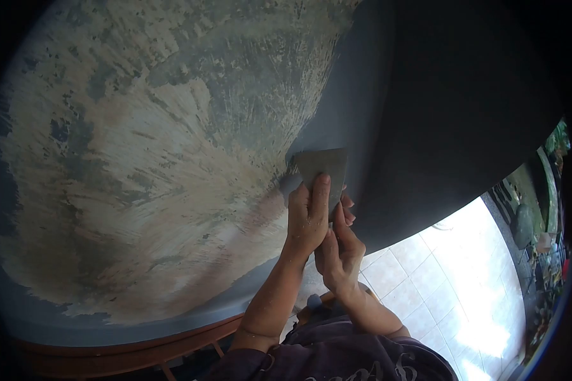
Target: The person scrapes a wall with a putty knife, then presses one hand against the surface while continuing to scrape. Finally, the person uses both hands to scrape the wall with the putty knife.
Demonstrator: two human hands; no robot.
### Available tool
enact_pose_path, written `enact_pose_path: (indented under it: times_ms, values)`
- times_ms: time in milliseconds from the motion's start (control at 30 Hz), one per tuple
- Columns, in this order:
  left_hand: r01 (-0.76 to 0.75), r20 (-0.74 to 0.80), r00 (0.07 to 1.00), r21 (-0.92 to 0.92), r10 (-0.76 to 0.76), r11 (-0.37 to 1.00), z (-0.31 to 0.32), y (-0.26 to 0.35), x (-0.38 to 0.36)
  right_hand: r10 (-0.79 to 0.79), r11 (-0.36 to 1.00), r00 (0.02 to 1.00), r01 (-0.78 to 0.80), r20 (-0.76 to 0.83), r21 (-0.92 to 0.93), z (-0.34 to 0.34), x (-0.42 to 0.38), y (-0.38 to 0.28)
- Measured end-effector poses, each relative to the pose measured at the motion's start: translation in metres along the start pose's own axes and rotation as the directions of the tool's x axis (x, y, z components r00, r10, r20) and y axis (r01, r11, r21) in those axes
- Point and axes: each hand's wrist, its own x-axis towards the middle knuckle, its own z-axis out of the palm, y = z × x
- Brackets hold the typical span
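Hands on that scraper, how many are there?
2. The left hand grips the flat scraper from the left; the right hand grips just below it, both pressed to the big rounded surface.

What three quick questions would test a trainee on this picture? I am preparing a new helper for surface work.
1. True or false: both hands hold the flat scraper against the big rounded surface.
2. Which part of the surface shows bare, patchy tan under the grey coat? A. left of the scraper B. right of the scraper
3. What lies beyond the surface at lower right?

Key
1. True: the left hand and the right hand both have their fingers on it.
2. A.
3. A sunlit tiled floor.
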Motion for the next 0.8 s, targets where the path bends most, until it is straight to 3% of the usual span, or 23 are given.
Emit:
enact_pose_path:
  times_ms: [100, 200, 267, 300, 367, 633, 700, 800]
  values:
    - [0.02, 0.007, 1.0, -0.028, -0.019, 0.999, 0.004, 0.005, -0.001, 0.008, 1.0, 1.0, -0.008, 0.002, 0.008, -0.003, 0.0, -0.002]
    - [0.005, -0.004, 1.0, -0.029, -0.005, 1.0, 0.005, 0.003, 0.0, -0.229, 0.955, 0.973, 0.228, 0.02, -0.191, -0.006, 0.007, 0.017]
    - [-0.014, -0.005, 1.0, -0.011, 0.014, 1.0, 0.006, 0.003, 0.003, -0.166, 0.977, 0.986, 0.167, 0.016, -0.132, -0.007, 0.007, 0.016]
    - [-0.022, -0.001, 1.0, 0.0, 0.022, 1.0, 0.006, 0.004, 0.004, 0.002, 1.0, 1.0, -0.002, 0.011, 0.024, -0.004, 0.005, 0.007]
    - [-0.034, 0.001, 0.999, 0.01, 0.034, 0.999, 0.007, 0.004, 0.006, 0.156, 0.97, 0.987, -0.16, 0.034, 0.182, -0.003, 0.003, 0.0]
    - [-0.041, 0.005, 0.999, 0.016, 0.041, 0.999, 0.007, 0.006, 0.004, 0.055, 0.988, 0.998, -0.054, -0.009, 0.142, 0.002, 0.004, 0.003]
    - [-0.038, 0.004, 0.999, 0.005, 0.038, 0.999, 0.006, 0.004, 0.002, 0.136, 0.973, 0.99, -0.142, 0.043, 0.181, -0.001, 0.001, -0.002]
    - [-0.043, 0.007, 0.999, -0.005, 0.043, 0.999, 0.004, 0.005, -0.006, 0.096, 0.982, 0.994, -0.104, 0.059, 0.157, -0.004, -0.004, -0.005]
